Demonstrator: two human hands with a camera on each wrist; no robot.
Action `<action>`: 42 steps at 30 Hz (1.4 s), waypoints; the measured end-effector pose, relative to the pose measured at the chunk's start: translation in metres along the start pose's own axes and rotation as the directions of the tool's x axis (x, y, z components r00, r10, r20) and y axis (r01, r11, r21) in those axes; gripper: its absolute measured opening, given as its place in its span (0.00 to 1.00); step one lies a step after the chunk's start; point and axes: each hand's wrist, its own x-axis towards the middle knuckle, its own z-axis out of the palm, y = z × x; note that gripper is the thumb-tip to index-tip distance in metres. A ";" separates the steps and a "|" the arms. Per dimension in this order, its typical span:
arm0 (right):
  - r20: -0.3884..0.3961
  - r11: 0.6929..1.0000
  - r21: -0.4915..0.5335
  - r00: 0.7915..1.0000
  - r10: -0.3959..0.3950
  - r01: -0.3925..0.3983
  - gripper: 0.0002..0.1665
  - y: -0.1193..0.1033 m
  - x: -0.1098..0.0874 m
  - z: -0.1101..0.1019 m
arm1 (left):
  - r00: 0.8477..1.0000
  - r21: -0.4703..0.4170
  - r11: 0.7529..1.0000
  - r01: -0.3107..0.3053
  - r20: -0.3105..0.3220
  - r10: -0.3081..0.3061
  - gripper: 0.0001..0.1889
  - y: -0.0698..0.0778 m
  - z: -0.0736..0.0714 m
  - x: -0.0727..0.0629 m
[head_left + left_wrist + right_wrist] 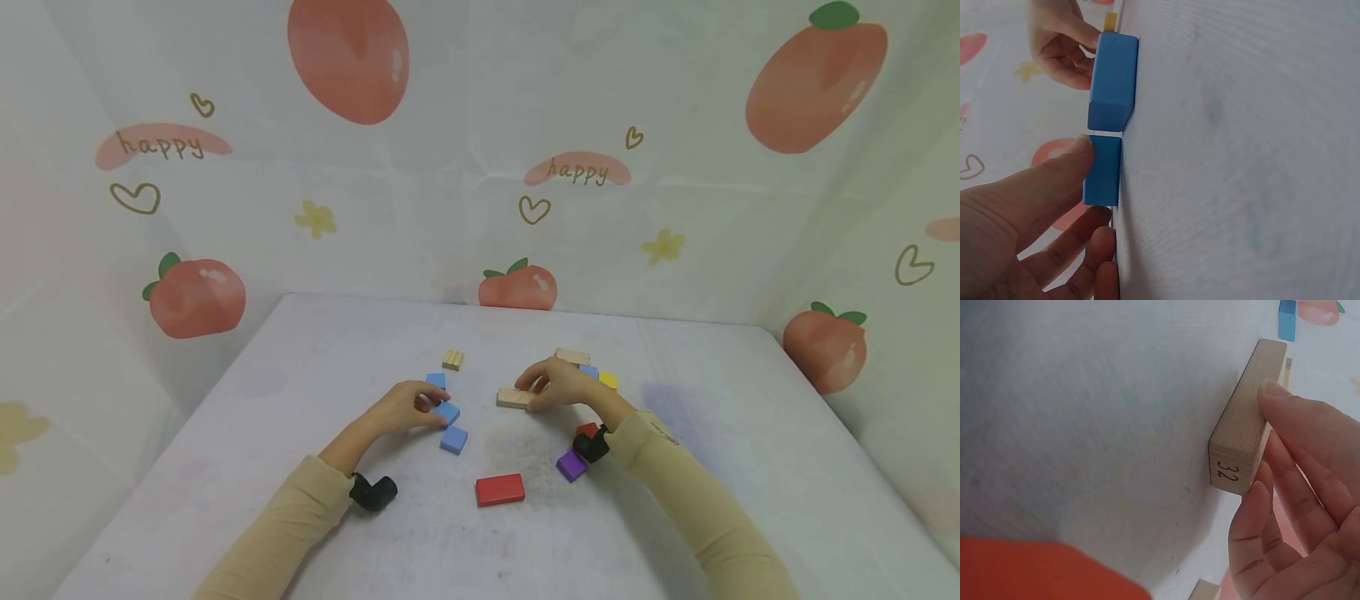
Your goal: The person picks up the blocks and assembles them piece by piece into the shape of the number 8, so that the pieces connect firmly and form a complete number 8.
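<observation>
My left hand pinches a small blue block between thumb and fingers, low at the tabletop. A second blue block lies just nearer to me, and a third blue block sits just beyond the fingers. To the right, my right hand grips a long plain wooden block by its right part. That wooden block carries the number 32 on its end in the right wrist view, with the thumb against one side and fingers on the other.
A red block lies nearest me. Under the right wrist are a purple block and another red block. Behind the right hand stand a wooden block, a blue block and a yellow block. A small wooden block lies farther back.
</observation>
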 end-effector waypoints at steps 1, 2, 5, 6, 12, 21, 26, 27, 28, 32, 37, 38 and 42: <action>-0.003 1.000 0.005 1.000 0.009 -0.009 0.19 0.000 0.000 0.000 | 1.000 0.006 1.000 -0.005 0.001 0.005 0.19 0.000 0.000 0.000; -0.007 1.000 0.008 1.000 0.019 -0.019 0.19 0.000 0.000 0.000 | 1.000 0.013 1.000 -0.011 0.001 0.011 0.19 0.000 0.000 0.000; -0.018 0.999 0.014 0.999 0.033 -0.032 0.18 0.001 -0.001 0.000 | 1.000 0.023 1.000 -0.018 0.001 0.018 0.19 0.001 0.000 0.000; -0.021 0.999 0.017 0.999 0.037 -0.037 0.18 0.001 -0.001 0.000 | 1.000 0.023 1.000 -0.018 0.000 0.018 0.19 0.001 0.000 0.000; -0.042 0.999 0.005 0.998 0.046 -0.045 0.15 0.004 -0.006 -0.003 | 1.000 0.016 1.000 -0.005 0.003 0.005 0.19 0.002 -0.001 0.000; -0.067 0.998 -0.007 0.996 0.061 -0.061 0.14 0.012 -0.011 -0.003 | 1.000 0.012 0.999 -0.030 0.010 0.029 0.19 0.000 -0.002 -0.001; -0.085 0.997 -0.006 0.993 0.077 -0.077 0.14 0.012 -0.013 -0.001 | 0.998 -0.004 0.999 -0.054 0.018 0.054 0.19 -0.001 -0.003 -0.002; -0.088 0.997 -0.005 0.993 0.081 -0.082 0.14 0.012 -0.013 -0.001 | 0.998 -0.009 0.998 -0.058 0.018 0.058 0.19 -0.002 -0.004 -0.002; -0.091 0.996 -0.003 0.992 0.086 -0.087 0.14 0.012 -0.013 -0.001 | 0.998 -0.011 0.998 -0.062 0.020 0.062 0.19 -0.002 -0.004 -0.002; -0.101 0.995 0.007 0.989 0.104 -0.104 0.14 0.010 -0.014 0.001 | 0.997 -0.013 0.997 -0.076 0.022 0.076 0.18 -0.003 -0.004 -0.002; -0.110 0.992 0.020 0.986 0.127 -0.126 0.14 0.009 -0.014 0.002 | 0.997 -0.010 0.997 -0.077 0.019 0.077 0.17 -0.003 -0.004 -0.002; -0.110 0.993 0.016 0.986 0.122 -0.121 0.14 0.009 -0.014 0.002 | 0.997 -0.009 0.997 -0.075 0.018 0.075 0.17 -0.003 -0.004 -0.002; -0.115 0.993 0.018 0.986 0.118 -0.117 0.14 0.009 -0.014 0.002 | 0.997 0.002 0.997 -0.072 0.007 0.072 0.16 -0.003 -0.004 0.000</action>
